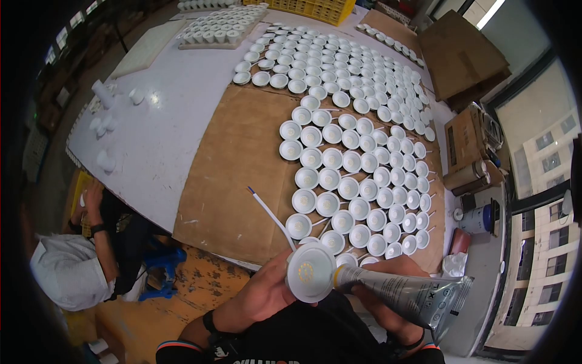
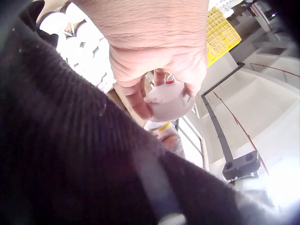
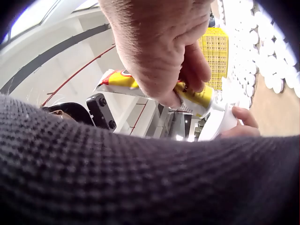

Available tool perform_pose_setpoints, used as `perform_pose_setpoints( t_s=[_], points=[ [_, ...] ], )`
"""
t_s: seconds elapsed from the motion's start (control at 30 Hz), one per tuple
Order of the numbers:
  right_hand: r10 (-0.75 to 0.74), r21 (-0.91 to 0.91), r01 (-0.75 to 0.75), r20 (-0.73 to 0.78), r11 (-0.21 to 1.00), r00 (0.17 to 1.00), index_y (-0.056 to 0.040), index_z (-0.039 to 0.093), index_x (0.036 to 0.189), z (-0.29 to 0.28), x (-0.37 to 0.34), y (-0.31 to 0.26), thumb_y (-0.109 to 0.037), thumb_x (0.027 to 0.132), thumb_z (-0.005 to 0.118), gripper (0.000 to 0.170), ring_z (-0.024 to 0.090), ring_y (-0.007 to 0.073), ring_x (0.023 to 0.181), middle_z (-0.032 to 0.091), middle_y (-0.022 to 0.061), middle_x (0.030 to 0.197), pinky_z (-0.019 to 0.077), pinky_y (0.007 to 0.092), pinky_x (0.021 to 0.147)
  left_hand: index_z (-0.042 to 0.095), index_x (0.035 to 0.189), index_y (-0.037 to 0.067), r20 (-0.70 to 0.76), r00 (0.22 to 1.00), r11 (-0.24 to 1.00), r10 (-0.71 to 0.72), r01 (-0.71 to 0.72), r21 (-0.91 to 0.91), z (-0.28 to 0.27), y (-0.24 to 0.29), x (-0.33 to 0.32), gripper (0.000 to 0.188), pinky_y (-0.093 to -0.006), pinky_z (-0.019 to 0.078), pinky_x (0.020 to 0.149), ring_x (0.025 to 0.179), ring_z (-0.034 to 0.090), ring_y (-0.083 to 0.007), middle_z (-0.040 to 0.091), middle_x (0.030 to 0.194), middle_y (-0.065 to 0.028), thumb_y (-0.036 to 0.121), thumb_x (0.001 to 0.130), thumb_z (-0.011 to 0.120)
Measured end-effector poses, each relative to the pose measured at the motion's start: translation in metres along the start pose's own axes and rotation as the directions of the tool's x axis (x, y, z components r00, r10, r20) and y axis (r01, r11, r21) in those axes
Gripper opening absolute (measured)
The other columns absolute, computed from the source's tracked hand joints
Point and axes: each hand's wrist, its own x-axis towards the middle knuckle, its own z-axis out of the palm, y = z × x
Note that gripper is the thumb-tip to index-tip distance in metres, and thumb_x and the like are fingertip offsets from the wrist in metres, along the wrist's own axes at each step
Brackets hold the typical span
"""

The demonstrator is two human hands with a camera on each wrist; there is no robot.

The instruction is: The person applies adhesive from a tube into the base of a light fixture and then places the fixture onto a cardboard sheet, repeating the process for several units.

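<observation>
My left hand [image 1: 264, 296] holds a round white LED lamp [image 1: 311, 276], its dish facing up with a ring of small yellow dots inside. A white cable [image 1: 271, 215] rises from behind it, ending in a blue tip. In the left wrist view, fingers curl round the lamp's pale body [image 2: 171, 105]. My right hand [image 1: 381, 310] grips a glue-like tube [image 1: 412, 296], silver with printing in the head view. Yellow and red show on the tube [image 3: 201, 99] in the right wrist view. Its nozzle end points at the lamp, right at the rim.
Rows of similar white lamps [image 1: 331, 159] cover much of the brown cardboard [image 1: 224, 176] on the table. Behind them stand a yellow crate [image 1: 315, 11] and a tray of white cups [image 1: 221, 37]. Another person [image 1: 70, 273] sits at left; windows [image 1: 545, 255] line the right.
</observation>
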Motion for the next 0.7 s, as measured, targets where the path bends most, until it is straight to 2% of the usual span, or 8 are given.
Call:
perform_pose_setpoints(
  t_s=[0.17,0.23,0.27,0.33,0.4,0.47,0.6,0.7],
  points=[
    [-0.055,0.245,0.075,-0.089,0.967,0.995,-0.0003,0.058,0.078,0.008,-0.003,0.007,-0.005,0.057,0.068,0.025,0.054,0.0155,0.067,0.057,0.0090,0.074,0.0429,0.0266,0.062,0.023,0.123,0.005,-0.011,1.000,1.000,0.007,-0.007,-0.017,-0.003,-0.002,0.004,0.053,-0.0365,0.0434,0.076,0.098,0.046,-0.0210,0.040,0.115,-0.0101,0.037,0.084,0.037],
    [0.350,0.522,-0.344,0.091,0.780,0.932,0.0000,0.057,0.079,0.006,0.000,-0.005,-0.007,0.058,0.068,0.025,0.054,0.0153,0.068,0.056,0.0086,0.076,0.0428,0.0272,0.063,0.024,0.122,0.005,-0.025,1.000,0.999,0.012,-0.013,-0.031,-0.003,-0.005,0.006,0.052,-0.0368,0.0431,0.076,0.098,0.047,-0.0210,0.041,0.114,-0.0099,0.037,0.084,0.036],
    [0.128,0.496,-0.154,0.087,0.855,0.988,0.0005,0.056,0.082,0.011,0.002,0.013,-0.009,0.061,0.067,0.025,0.053,0.0153,0.071,0.056,0.0084,0.079,0.0426,0.0274,0.065,0.027,0.121,0.005,-0.053,0.998,0.998,-0.016,0.012,-0.065,-0.004,-0.006,0.007,0.050,-0.0369,0.0429,0.076,0.097,0.047,-0.0211,0.043,0.113,-0.0100,0.037,0.084,0.035],
    [0.128,0.572,-0.144,0.069,0.808,0.989,0.0008,0.056,0.083,0.019,0.006,0.015,-0.010,0.062,0.067,0.026,0.053,0.0156,0.072,0.055,0.0084,0.080,0.0424,0.0273,0.065,0.029,0.120,0.005,-0.079,0.996,0.995,-0.044,0.037,-0.098,-0.006,-0.009,0.009,0.049,-0.0369,0.0426,0.077,0.097,0.047,-0.0211,0.044,0.111,-0.0100,0.038,0.085,0.034],
    [0.131,0.643,-0.134,0.052,0.755,0.990,0.0011,0.055,0.084,0.025,0.008,0.013,-0.011,0.063,0.067,0.027,0.053,0.0158,0.074,0.055,0.0085,0.081,0.0422,0.0273,0.066,0.033,0.117,0.004,0.057,0.996,0.971,-0.065,0.076,-0.226,-0.009,-0.012,0.010,0.047,-0.0366,0.0423,0.076,0.096,0.048,-0.0215,0.046,0.109,-0.0109,0.038,0.085,0.032],
    [0.138,0.715,-0.076,-0.029,0.695,0.990,0.0015,0.054,0.085,0.030,0.011,0.012,-0.014,0.065,0.066,0.028,0.052,0.0156,0.075,0.054,0.0087,0.083,0.0419,0.0269,0.067,0.034,0.116,0.003,0.072,0.995,0.974,-0.070,0.084,-0.211,-0.009,-0.013,0.011,0.047,-0.0365,0.0423,0.076,0.095,0.048,-0.0220,0.046,0.109,-0.0114,0.038,0.085,0.031],
    [0.108,0.670,0.017,-0.145,0.742,0.984,0.0020,0.053,0.085,0.034,0.016,0.014,-0.015,0.066,0.066,0.029,0.051,0.0148,0.072,0.054,0.0088,0.081,0.0425,0.0262,0.065,0.035,0.115,0.002,0.116,0.990,0.970,-0.074,0.099,-0.224,-0.009,-0.015,0.011,0.047,-0.0368,0.0422,0.076,0.094,0.049,-0.0230,0.047,0.108,-0.0127,0.037,0.085,0.031],
    [0.020,0.522,0.125,-0.263,0.844,0.965,0.0021,0.056,0.074,0.037,0.021,0.013,-0.017,0.074,0.056,0.019,0.053,0.0126,0.058,0.057,0.0081,0.064,0.0424,0.0233,0.054,0.035,0.115,0.002,0.145,0.987,0.969,-0.072,0.104,-0.224,-0.009,-0.015,0.010,0.047,-0.0369,0.0422,0.076,0.095,0.049,-0.0237,0.047,0.108,-0.0127,0.037,0.085,0.031]
  ],
)
